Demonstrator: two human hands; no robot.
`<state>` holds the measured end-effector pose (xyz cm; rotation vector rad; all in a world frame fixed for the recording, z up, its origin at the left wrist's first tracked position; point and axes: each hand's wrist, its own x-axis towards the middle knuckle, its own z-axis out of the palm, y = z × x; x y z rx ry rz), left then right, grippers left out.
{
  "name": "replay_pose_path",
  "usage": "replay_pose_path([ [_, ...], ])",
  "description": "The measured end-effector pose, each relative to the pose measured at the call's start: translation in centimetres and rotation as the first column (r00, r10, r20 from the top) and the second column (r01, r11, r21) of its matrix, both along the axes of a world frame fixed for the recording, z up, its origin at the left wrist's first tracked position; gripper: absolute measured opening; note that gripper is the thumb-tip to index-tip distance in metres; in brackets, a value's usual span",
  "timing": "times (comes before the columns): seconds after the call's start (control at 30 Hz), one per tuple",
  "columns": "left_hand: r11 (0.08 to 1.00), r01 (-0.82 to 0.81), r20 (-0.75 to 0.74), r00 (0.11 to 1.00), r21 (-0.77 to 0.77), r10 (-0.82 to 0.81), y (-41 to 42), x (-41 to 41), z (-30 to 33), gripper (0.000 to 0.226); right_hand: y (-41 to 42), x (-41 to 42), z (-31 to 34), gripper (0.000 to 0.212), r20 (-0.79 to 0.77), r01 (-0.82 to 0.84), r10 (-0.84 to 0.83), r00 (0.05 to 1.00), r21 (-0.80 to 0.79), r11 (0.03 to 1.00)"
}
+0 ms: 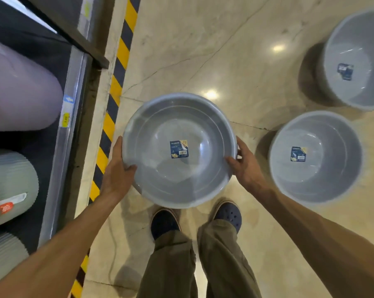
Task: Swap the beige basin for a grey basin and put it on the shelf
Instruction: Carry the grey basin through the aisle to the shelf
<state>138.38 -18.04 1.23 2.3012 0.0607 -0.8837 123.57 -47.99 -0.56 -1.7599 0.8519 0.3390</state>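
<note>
A round grey basin [160,181] with a blue label in its bottom is held level above the floor in front of my legs. My left hand [117,168] grips its left rim with the thumb inside. My right hand [246,166] grips the right rim the same way. The shelf [70,117] runs down the left side, its metal edge carrying price tags. No beige basin shows in this view.
Two stacks of grey basins stand on the floor to the right, one near [315,179] and one farther [357,50]. On the shelf lie a lilac stack [20,91] and green ribbed items [10,188]. Yellow-black hazard tape [113,104] edges the shelf base.
</note>
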Motion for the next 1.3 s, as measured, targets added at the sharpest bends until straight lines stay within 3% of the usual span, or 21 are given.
replay_pose_path([
  [0.07, 1.0, 0.026, -0.013, 1.0, -0.018, -0.026, -1.8, -0.1, 1.8, 0.082, -1.3, -1.4, 1.0, 0.064, 0.02, 0.025, -0.024, 1.0, -0.017, 1.0],
  [0.17, 0.994, 0.106, -0.052, 0.993, 0.004, -0.105, -5.4, -0.3, 3.6, 0.1, -4.2, -3.9, 3.4, 0.062, 0.011, 0.114, -0.114, 0.993, -0.044, 0.992],
  [0.3, 0.97, 0.242, -0.027, 0.97, 0.016, -0.241, -11.1, -1.2, 5.5, 0.095, -7.6, -8.0, 6.4, 0.063, -0.014, 0.226, -0.228, 0.974, -0.097, 0.969],
  [0.5, 0.908, 0.418, 0.005, 0.909, -0.045, -0.418, -19.9, -3.7, 6.8, 0.091, -12.6, -15.5, 8.4, 0.067, -0.019, 0.45, -0.455, 0.891, -0.118, 0.885],
  [0.77, 0.811, 0.563, -0.017, 0.819, -0.159, -0.573, -30.0, -7.9, 8.0, 0.085, -17.0, -23.5, 8.1, 0.066, -0.145, 0.601, -0.614, 0.776, -0.126, 0.79],
  [0.93, 0.724, 0.661, 0.01, 0.74, -0.195, -0.673, -35.8, -9.6, 5.7, 0.074, -19.0, -26.8, 5.6, 0.064, -0.162, 0.665, -0.679, 0.715, -0.141, 0.734],
  [1.3, 0.576, 0.817, -0.024, 0.576, 0.005, -0.817, -43.2, -9.3, -2.9, 0.083, -20.7, -28.6, -1.6, 0.067, -0.218, 0.814, -0.825, 0.521, -0.163, 0.557],
])
